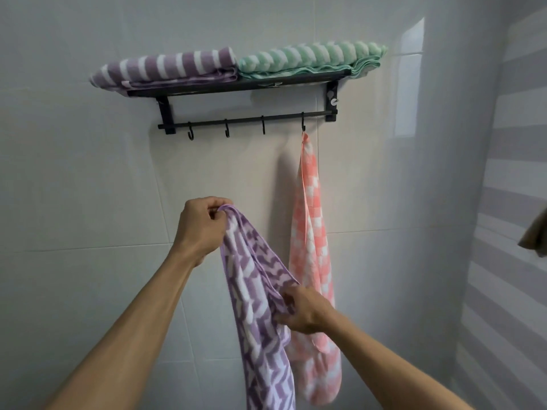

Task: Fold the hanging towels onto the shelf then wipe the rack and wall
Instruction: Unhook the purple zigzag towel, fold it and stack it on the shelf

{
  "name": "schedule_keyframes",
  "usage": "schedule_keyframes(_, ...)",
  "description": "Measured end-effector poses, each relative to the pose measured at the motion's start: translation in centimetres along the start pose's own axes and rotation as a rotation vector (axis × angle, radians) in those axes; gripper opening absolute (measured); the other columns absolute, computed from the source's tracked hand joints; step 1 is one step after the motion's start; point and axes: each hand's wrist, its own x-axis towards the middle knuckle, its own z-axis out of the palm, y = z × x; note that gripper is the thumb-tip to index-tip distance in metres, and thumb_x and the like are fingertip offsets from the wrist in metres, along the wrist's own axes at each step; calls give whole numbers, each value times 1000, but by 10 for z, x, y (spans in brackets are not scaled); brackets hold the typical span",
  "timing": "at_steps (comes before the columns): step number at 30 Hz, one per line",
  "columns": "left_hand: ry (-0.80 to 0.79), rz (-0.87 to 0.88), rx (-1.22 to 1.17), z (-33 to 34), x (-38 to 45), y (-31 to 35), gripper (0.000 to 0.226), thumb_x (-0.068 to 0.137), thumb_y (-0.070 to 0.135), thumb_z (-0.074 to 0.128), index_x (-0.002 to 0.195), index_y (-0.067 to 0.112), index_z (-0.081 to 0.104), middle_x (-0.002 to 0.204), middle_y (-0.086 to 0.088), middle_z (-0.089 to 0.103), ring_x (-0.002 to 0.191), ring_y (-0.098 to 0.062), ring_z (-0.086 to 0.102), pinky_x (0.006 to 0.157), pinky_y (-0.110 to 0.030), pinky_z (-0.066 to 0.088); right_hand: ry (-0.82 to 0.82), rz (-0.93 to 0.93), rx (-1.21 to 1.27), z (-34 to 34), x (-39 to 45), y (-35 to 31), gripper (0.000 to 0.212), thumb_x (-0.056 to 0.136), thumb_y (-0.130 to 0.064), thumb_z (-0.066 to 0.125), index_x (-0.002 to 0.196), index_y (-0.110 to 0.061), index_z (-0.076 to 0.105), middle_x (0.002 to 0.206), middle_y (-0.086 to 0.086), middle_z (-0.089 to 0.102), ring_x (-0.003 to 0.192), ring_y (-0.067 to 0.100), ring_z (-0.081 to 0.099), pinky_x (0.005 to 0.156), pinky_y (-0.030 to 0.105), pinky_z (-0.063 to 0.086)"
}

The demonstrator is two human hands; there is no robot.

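A: What is filling most of the view?
B: The tiled wall (88,179) is spreading behind everything, with the black rack (245,121) sitting on it.
A: And what is the shelf (236,85) carrying?
B: A folded purple striped towel (165,66) is lying toward its left end, and a folded green towel (310,56) is lying toward its right end, the two touching near the middle.
A: Is anything hanging?
B: A pink checked towel (310,232) is dangling from the rightmost hook (303,122) of the rail.
A: Where is the purple patterned towel (260,321)?
B: It is hanging below the rack, in front of the wall and just left of the pink one, draping down between both hands.
A: How is each grip looking?
B: The left hand (201,226) is pinching the towel's top corner, fingers curling round it. The right hand (302,312) is lower, clamping onto a fold at the towel's right edge.
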Motion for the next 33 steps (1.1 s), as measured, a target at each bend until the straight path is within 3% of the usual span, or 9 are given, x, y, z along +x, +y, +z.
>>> schedule_keyframes(4,81,52,270,-32,0,-10,33,90,-1,49,108,11,75,105,-4,75,98,-22,69,93,-31,52,6,111,-424,-17,-4,40,33,88,-26,48,119,-27,60,122,4,67,114,28,62,101,40,40)
schedule_keyframes(8,68,41,470,-52,-5,-33,34,90,-6,46,111,2,72,111,-14,73,109,-32,66,98,-32,46,191,80,-532,-79,1,52,28,101,-35,41,114,-25,63,115,6,65,116,26,54,99,41,38)
schedule_keyframes(11,30,12,550,-56,-11,-53,34,86,-10,44,103,0,71,102,-20,73,101,-38,67,88,-35,48,337,57,-614,-132,13,43,31,102,-41,44,106,-22,69,111,4,64,116,26,48,89,41,43)
schedule_keyframes(16,69,-89,515,-63,-7,-61,35,84,-9,42,103,1,70,102,-20,72,96,-37,66,82,-35,50,374,80,-194,-179,19,12,33,101,-37,55,83,-14,71,87,8,66,88,29,62,72,37,51)
schedule_keyframes(20,134,-134,328,-73,21,-30,27,90,5,44,104,10,67,101,-11,69,65,-11,64,59,-23,50,496,38,399,-204,17,-10,20,87,-19,79,72,-7,74,73,10,72,70,25,72,66,32,63)
schedule_keyframes(22,110,-107,200,-76,27,-20,22,88,22,52,101,14,67,102,-5,68,80,-17,64,65,-29,51,595,20,575,-214,16,-17,15,78,-10,86,68,-9,74,73,9,71,69,21,69,65,27,61)
schedule_keyframes(25,43,18,358,-70,15,-28,11,87,22,68,96,16,68,93,1,66,86,-22,60,75,-30,45,689,46,594,-218,12,-14,17,69,-4,91,69,-9,75,74,10,72,68,21,70,68,28,62)
schedule_keyframes(30,199,-5,329,-70,11,-55,10,90,15,68,92,8,74,81,-8,70,80,-29,65,73,-30,45,678,78,534,-208,11,3,32,70,-9,92,95,-10,72,75,5,63,68,22,65,73,36,63)
schedule_keyframes(33,256,-14,317,-67,16,-59,14,92,12,65,89,2,75,78,-11,70,78,-30,65,74,-30,46,633,80,369,-203,12,4,15,82,-19,84,90,-10,75,82,10,70,64,19,64,69,34,63)
